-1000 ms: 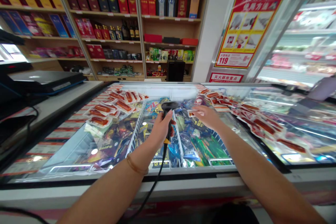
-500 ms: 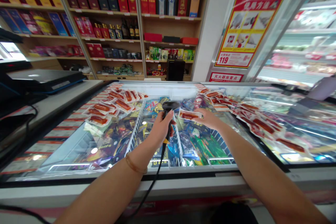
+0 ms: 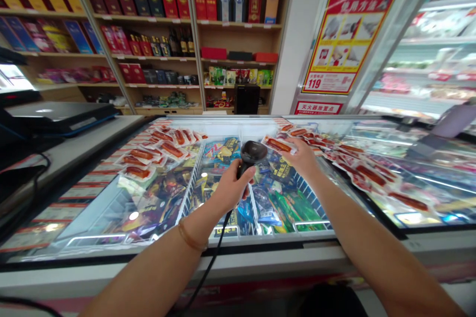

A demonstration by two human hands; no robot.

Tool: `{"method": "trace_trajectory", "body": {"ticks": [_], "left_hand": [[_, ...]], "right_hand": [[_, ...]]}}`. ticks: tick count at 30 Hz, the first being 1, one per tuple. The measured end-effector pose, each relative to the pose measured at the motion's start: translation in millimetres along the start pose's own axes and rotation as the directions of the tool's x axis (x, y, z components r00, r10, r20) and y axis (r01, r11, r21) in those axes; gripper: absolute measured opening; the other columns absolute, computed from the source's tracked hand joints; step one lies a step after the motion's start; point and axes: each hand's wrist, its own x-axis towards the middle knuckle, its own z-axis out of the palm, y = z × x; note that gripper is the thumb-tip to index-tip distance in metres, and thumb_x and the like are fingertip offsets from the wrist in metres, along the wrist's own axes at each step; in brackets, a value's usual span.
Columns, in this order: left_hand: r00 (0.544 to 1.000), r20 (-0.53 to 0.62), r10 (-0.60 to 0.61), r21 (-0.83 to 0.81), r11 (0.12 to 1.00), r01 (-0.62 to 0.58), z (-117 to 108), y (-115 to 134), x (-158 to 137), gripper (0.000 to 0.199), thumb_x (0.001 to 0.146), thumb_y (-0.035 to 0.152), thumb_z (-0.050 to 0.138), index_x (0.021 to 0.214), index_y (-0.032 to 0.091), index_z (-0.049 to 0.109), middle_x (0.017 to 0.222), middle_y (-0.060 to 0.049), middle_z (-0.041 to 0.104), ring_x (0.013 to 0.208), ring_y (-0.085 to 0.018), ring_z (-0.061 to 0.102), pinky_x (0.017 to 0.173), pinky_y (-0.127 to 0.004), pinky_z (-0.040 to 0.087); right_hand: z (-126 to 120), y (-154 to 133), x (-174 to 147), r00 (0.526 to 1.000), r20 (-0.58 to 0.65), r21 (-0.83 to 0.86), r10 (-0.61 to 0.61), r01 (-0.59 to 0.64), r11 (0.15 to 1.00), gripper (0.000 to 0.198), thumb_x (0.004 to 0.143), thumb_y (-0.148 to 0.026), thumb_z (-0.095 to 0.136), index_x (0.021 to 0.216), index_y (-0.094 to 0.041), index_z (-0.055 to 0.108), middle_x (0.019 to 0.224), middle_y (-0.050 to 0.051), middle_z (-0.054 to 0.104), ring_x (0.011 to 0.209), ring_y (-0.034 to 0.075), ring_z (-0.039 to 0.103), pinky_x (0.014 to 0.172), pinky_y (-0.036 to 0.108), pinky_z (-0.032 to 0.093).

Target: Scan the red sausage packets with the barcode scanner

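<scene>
My left hand (image 3: 235,184) is wrapped round the handle of a black barcode scanner (image 3: 254,150), whose cable hangs down towards me. Its head is tilted up, close beside a vacuum-packed sausage (image 3: 278,145) that my right hand (image 3: 300,156) pinches by its right end. Both hands are above the glass top of a chest freezer (image 3: 223,120). On the glass to the left lies a group of packed sausages (image 3: 171,148). A second row of packed sausages (image 3: 372,176) stretches along the right side. The fingertips of my right hand are partly hidden behind the pack.
Under the glass, wire baskets (image 3: 191,183) hold bagged frozen goods. A counter with a flat dark device (image 3: 61,116) stands at the left. Shelves of boxes and bottles (image 3: 182,42) line the back, with a red and yellow poster (image 3: 349,29) on the right.
The scanner's head has tilted up and shifted slightly right. My right hand has raised the sausage pack a little and tilted it, its left end higher.
</scene>
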Motion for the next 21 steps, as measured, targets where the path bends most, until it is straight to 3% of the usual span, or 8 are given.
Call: {"method": "trace_trajectory", "body": {"ticks": [15,21], "left_hand": [[1.0,0.031,-0.003,-0.009,1.0,0.004,0.9,1.8,-1.7,0.046,0.078,0.061,0.064,0.089,0.021,0.046,0.066,0.005,0.058,0.038,-0.007,0.048,0.037,-0.021,0.037],[0.995,-0.076,-0.059,-0.061,0.997,0.055,1.3,1.5,4.0,0.045,0.077,0.059,0.066,0.09,0.021,0.045,0.065,0.004,0.06,0.036,-0.007,0.046,0.035,-0.021,0.036]], "right_hand": [[-3.2,-8.5,0.4,0.999,0.054,0.001,-0.002,0.002,1.0,0.036,0.077,-0.038,0.067,0.108,-0.021,0.066,0.111,0.01,0.071,0.101,0.028,0.065,0.092,0.043,0.05],[12.2,-2.4,-7.1,0.999,0.051,-0.035,-0.005,0.007,0.999,0.039,0.078,-0.032,0.06,0.115,-0.019,0.066,0.113,0.013,0.07,0.108,0.03,0.064,0.098,0.047,0.048]]}}
